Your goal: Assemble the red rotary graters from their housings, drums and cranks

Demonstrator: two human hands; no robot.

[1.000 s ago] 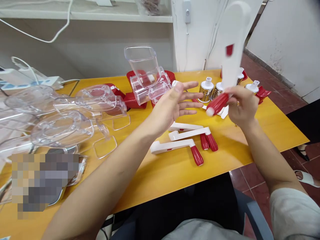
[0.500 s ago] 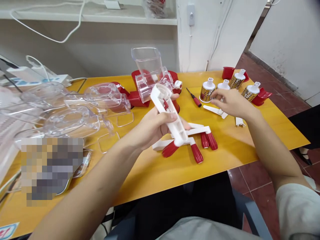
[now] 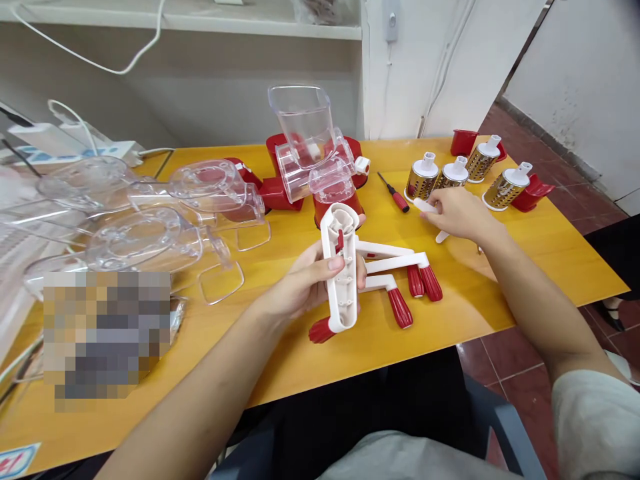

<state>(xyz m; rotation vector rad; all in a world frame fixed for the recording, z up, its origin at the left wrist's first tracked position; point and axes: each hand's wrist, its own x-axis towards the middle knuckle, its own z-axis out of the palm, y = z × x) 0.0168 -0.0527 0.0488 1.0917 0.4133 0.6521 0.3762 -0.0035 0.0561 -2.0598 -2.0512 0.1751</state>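
Observation:
My left hand [image 3: 306,285] is closed around a white crank handle [image 3: 341,273] with a red grip at its lower end, held upright above the yellow table [image 3: 350,347]. My right hand [image 3: 457,212] rests on the table farther right, fingers curled over a small white plastic piece [image 3: 425,205]. Three more white crank handles with red grips [image 3: 400,267] lie between my hands. Several metal grater drums with white caps [image 3: 453,175] stand just beyond my right hand.
Clear plastic hoppers [image 3: 150,220] lie piled at the left. A clear housing on red bases [image 3: 313,160] stands at the back centre. A red-handled screwdriver [image 3: 395,195] lies near the drums. Red parts [image 3: 530,193] sit at the far right. A blurred patch covers the lower left.
The crank handle passed from my right hand to my left, which lowered it toward the table. My right hand reached out to the white piece by the drums.

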